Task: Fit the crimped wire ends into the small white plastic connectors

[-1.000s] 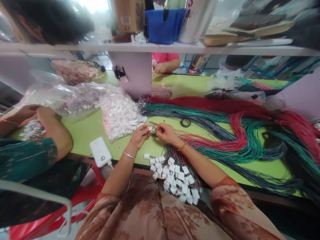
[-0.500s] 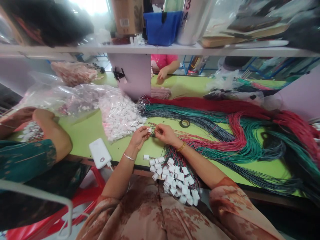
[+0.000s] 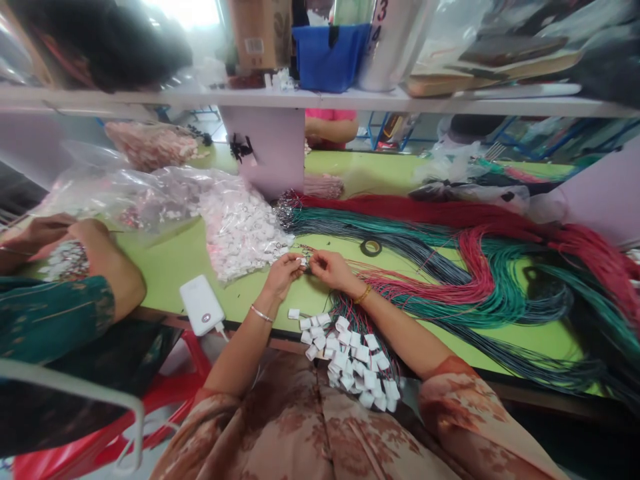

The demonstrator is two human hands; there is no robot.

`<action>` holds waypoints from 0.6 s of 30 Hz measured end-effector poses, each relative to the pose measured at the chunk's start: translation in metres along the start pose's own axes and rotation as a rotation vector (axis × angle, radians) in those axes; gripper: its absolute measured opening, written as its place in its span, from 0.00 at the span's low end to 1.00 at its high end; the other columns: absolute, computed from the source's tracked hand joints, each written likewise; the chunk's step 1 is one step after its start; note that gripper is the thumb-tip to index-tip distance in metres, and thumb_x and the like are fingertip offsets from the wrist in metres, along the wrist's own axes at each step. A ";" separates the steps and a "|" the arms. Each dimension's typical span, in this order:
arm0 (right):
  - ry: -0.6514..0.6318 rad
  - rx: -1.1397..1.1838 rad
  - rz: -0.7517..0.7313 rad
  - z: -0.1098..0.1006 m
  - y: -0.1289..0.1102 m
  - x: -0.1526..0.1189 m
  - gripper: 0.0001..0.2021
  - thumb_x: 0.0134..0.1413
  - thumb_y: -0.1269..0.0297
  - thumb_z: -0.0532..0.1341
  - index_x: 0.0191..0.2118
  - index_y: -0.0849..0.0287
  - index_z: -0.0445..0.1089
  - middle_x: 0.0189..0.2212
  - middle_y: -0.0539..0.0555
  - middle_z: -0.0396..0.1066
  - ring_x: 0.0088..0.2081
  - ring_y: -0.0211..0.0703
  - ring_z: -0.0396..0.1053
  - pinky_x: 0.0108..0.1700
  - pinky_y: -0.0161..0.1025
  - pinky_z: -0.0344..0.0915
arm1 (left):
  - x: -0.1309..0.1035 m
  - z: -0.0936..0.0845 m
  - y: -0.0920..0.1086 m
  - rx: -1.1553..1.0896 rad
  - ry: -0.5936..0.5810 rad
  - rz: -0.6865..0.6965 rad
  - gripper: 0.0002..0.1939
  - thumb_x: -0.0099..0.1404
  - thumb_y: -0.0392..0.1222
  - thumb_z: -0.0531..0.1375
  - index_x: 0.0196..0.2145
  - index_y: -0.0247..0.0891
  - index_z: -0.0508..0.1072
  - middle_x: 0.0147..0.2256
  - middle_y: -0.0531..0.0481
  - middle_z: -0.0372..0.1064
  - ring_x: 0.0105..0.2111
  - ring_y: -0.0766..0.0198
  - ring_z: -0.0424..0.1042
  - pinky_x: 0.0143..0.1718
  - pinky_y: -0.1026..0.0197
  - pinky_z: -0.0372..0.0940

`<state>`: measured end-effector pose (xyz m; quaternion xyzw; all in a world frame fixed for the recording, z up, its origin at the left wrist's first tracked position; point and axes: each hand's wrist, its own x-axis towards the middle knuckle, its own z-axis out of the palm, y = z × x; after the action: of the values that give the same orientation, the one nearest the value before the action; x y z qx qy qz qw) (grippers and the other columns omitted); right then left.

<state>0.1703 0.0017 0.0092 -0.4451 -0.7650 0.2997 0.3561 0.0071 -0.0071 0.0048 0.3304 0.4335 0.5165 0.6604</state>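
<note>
Between finger and thumb my left hand [image 3: 283, 275] pinches a small white connector [image 3: 303, 262]. My right hand [image 3: 331, 269] is closed just to its right, its fingertips on thin wire ends near the connector; the exact grip is too small to make out. Below my hands, a bunch of finished-looking leads with white connectors [image 3: 350, 357] hangs over the table edge. Red, green and dark wires [image 3: 440, 287] run rightward from under my right wrist. To the left of my hands lies a clear bag of white connectors [image 3: 245, 233].
A roll of tape [image 3: 371, 248] lies behind my right hand. A white power bank [image 3: 201, 305] with a cable sits at the left front edge. At far left a co-worker's arm [image 3: 107, 273] rests on the green table [image 3: 170, 267]. A shelf [image 3: 200, 100] crosses above, holding a blue bin [image 3: 330, 59].
My hands stay close together at the connector, with slight finger movement. The person across the table has drawn a hand back from the tabletop. The view has shifted slightly.
</note>
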 end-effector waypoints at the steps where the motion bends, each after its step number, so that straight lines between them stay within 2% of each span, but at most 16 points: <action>1: 0.003 -0.017 0.006 0.000 -0.001 0.000 0.08 0.51 0.63 0.57 0.28 0.62 0.67 0.22 0.50 0.66 0.24 0.34 0.58 0.28 0.32 0.53 | 0.000 0.000 0.000 0.008 0.001 0.001 0.12 0.47 0.38 0.68 0.32 0.34 0.73 0.25 0.53 0.70 0.25 0.71 0.69 0.30 0.68 0.63; 7: -0.047 -0.042 0.041 -0.008 0.006 0.011 0.11 0.56 0.61 0.55 0.28 0.62 0.69 0.23 0.51 0.68 0.25 0.35 0.59 0.29 0.32 0.53 | 0.002 -0.004 0.001 0.151 0.051 0.005 0.06 0.45 0.33 0.63 0.25 0.34 0.72 0.21 0.53 0.68 0.20 0.71 0.65 0.22 0.68 0.58; 10: -0.056 -0.258 0.155 -0.015 0.016 0.022 0.10 0.55 0.62 0.57 0.28 0.61 0.70 0.24 0.53 0.70 0.25 0.37 0.60 0.29 0.34 0.52 | 0.005 -0.008 0.001 0.220 0.068 0.023 0.03 0.45 0.32 0.60 0.23 0.34 0.71 0.19 0.52 0.67 0.18 0.71 0.62 0.20 0.67 0.54; 13: -0.135 -0.489 0.199 -0.012 0.022 0.028 0.05 0.51 0.66 0.60 0.29 0.60 0.71 0.28 0.56 0.73 0.28 0.40 0.62 0.29 0.36 0.51 | 0.007 -0.009 0.000 0.207 0.055 0.024 0.04 0.45 0.32 0.60 0.23 0.34 0.72 0.20 0.52 0.68 0.18 0.71 0.62 0.20 0.67 0.55; 18: -0.139 -0.549 0.166 -0.008 0.021 0.023 0.06 0.55 0.68 0.55 0.33 0.61 0.69 0.33 0.61 0.73 0.30 0.44 0.65 0.32 0.37 0.53 | 0.007 -0.008 -0.002 0.194 0.062 0.034 0.05 0.46 0.33 0.62 0.25 0.34 0.72 0.22 0.51 0.69 0.20 0.71 0.63 0.22 0.67 0.57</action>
<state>0.1784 0.0322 0.0035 -0.5644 -0.8008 0.1397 0.1436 0.0017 -0.0007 -0.0019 0.3837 0.4961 0.4933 0.6027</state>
